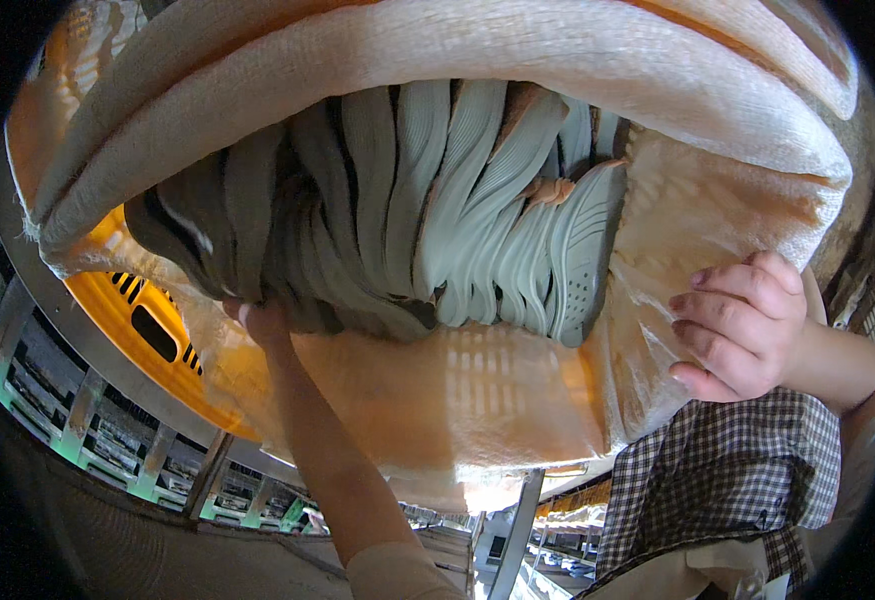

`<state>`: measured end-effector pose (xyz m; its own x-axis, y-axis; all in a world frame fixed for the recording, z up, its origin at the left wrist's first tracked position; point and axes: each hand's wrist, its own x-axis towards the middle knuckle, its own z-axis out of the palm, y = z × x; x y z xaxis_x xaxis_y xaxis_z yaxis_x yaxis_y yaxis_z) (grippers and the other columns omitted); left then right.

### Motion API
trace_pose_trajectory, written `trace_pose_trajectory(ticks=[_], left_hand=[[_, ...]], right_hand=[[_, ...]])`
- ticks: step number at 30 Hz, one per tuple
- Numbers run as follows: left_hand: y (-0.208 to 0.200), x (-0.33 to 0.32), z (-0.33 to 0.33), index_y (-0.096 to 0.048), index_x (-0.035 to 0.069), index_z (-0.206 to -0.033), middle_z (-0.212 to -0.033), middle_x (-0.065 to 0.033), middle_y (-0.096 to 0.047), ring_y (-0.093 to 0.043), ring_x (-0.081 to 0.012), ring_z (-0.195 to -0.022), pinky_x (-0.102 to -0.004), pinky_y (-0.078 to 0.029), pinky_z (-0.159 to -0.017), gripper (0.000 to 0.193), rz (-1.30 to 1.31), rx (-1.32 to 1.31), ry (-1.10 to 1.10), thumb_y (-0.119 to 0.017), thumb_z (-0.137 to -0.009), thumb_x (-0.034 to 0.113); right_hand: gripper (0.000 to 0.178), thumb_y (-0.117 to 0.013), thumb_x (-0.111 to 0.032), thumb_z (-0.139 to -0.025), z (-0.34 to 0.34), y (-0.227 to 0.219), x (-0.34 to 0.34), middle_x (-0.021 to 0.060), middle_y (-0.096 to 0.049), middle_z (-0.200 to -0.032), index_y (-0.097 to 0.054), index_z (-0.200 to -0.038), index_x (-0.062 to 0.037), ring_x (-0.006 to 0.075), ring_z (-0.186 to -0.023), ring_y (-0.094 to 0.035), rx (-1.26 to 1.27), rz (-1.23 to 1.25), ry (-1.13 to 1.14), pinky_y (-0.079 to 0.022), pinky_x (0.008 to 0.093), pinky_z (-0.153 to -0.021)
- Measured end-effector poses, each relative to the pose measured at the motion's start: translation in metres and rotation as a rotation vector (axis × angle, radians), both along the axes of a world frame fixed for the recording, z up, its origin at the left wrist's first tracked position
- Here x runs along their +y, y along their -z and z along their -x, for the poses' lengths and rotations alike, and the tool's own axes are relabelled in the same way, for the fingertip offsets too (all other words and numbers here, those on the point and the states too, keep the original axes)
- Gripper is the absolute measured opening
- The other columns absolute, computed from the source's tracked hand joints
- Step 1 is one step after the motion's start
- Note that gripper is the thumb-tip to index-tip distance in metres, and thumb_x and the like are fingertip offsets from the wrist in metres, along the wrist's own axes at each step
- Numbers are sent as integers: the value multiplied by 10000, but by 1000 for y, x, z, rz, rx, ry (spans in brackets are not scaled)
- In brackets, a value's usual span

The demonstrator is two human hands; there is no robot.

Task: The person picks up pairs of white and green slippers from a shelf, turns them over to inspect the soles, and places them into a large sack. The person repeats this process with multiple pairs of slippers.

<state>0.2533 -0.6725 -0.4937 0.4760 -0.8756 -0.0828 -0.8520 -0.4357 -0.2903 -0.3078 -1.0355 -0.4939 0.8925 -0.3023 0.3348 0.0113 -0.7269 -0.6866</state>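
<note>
A large pale woven sack (527, 390) gapes in front of me, its thick rolled rim (477, 40) arching across the top. Inside, many grey shoe soles (407, 220) stand on edge, packed side by side; the rightmost sole (585, 265) shows grooves and small holes. My left hand (257, 322) reaches in at the lower left, closed at the bottom end of the dark soles, its fingertips partly hidden. On the right, my right hand (742, 325) is bent round the sack's side, fingers curled against the cloth. A twisted orange-brown scrap (549, 190) lies among the soles.
An orange plastic basket (142, 335) with slots surrounds the sack. Metal bars and racks (87, 410) stand at the lower left. Below the right hand hangs a dark checked cloth (722, 460) on my body. A grey post (517, 530) rises at the bottom.
</note>
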Motion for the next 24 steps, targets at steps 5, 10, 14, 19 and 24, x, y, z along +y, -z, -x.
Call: trace_pose_trajectory(ticks=[5,10,14,19,24], left_hand=[[-22,-25,34,-405,-47,-1297,-1345,-287,-336,-310,-441,-1245,-488,-318,-1033,723,-316,-35,-313,-722,-730,270],[-36,-121,86,-289,119,-1431,-1473,-217,-237,-237,-429,-1338,-524,-280,-1055,724,131,188,-77,-599,-835,388],[1,-167,91,-301,239,-1439,-1508,-141,-228,-268,-409,-1341,-561,-286,-1034,557,-198,-68,-340,-416,-935,447],[12,-168,60,-412,283,-1363,-1481,-132,-300,-407,-404,-1261,-579,-317,-996,456,-206,-48,-138,-395,-942,458],[-91,-77,66,-550,262,-1237,-1506,-140,-243,-255,-337,-1367,-600,-220,-1041,381,-424,-451,-31,-535,-875,382]], right_hand=[[219,-652,-277,-632,2,-1,0,37,-644,-852,-651,-757,-97,211,-803,-606,17,0,6,-401,326,-656],[193,-655,-253,-622,2,-2,1,26,-639,-842,-640,-742,-103,192,-797,-608,-3,10,34,-405,311,-651],[181,-645,-234,-606,2,-5,2,23,-640,-841,-635,-734,-107,182,-792,-609,-11,26,43,-410,301,-654],[216,-624,-223,-566,4,-6,1,29,-643,-848,-641,-744,-102,181,-800,-606,-5,11,54,-418,294,-657],[207,-610,-203,-571,7,-5,0,38,-637,-873,-625,-746,-94,184,-816,-601,-50,-31,62,-419,291,-661]])
